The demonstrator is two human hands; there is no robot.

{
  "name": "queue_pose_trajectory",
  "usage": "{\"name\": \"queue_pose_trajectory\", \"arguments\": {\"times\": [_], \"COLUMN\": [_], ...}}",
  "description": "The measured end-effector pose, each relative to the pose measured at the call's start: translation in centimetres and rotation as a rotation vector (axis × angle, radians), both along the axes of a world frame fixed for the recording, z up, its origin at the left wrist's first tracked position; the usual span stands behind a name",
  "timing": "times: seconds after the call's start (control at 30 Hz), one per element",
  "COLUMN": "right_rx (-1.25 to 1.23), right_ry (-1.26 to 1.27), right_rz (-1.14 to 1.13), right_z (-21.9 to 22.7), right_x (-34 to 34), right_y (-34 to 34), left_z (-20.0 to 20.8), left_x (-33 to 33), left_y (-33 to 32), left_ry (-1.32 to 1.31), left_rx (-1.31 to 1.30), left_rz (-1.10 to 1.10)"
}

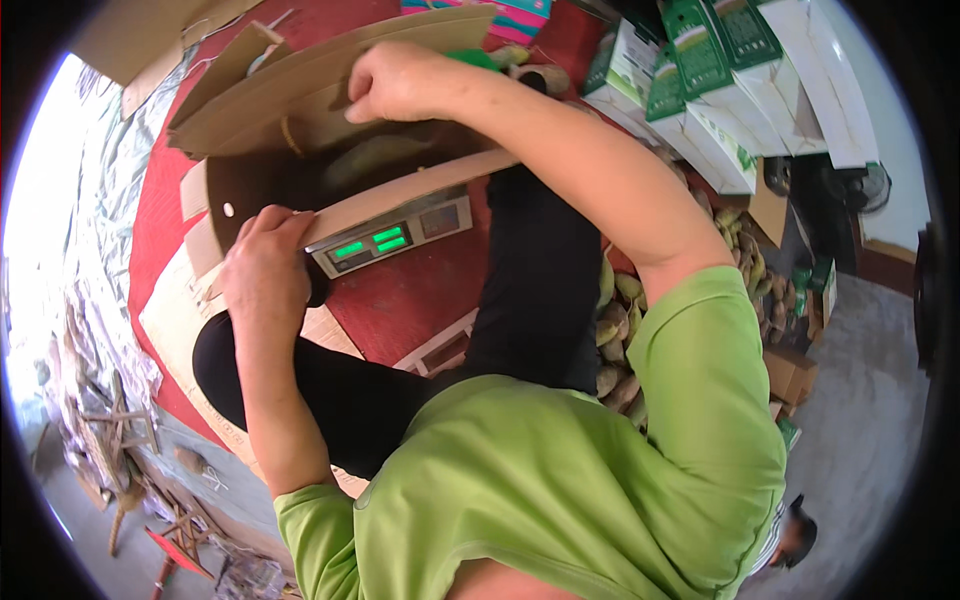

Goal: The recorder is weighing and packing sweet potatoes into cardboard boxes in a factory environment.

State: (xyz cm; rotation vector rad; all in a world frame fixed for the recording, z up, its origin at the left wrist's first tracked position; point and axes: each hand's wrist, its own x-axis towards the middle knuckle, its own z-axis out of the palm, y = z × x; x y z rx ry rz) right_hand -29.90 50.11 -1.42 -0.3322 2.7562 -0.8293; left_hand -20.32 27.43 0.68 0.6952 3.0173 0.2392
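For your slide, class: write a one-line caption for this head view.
Left hand and right hand steady a cardboard box on a digital scale.

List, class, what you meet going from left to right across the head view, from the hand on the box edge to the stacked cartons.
Left hand → scale display → right hand on the cardboard box flap → pile of green fruit → green-and-white cartons.

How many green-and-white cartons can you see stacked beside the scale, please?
4, in a row at the upper right: one, next, third, and fourth. More may be hidden beyond the frame.
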Motion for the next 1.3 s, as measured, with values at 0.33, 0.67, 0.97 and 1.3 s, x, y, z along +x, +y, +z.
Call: {"name": "queue_pose_trajectory", "arguments": {"times": [0.33, 0.67, 0.97, 1.3], "right_rx": [-0.757, -0.203, 0.004, 0.224], "right_ry": [0.172, -0.016, -0.479, -0.952], "right_rz": [-0.643, -1.156, -1.396, -1.459], "right_z": [2.1, -24.8, -30.6, -32.1], "right_x": [12.4, 29.7, 34.1, 34.5], "right_y": [15.3, 22.9, 21.6, 18.5], "left_z": [0.2, -0.5, -0.2, 0.6], "left_x": [0.4, 0.2, 0.4, 0.4], "left_y": [0.5, 0.8, 1.0, 2.2], "left_ry": [-0.06, -0.013, -0.052, -0.05], "left_rx": [0.05, 0.054, 0.09, 0.038], "left_rz": [0.014, -0.079, -0.014, 0.069]}}
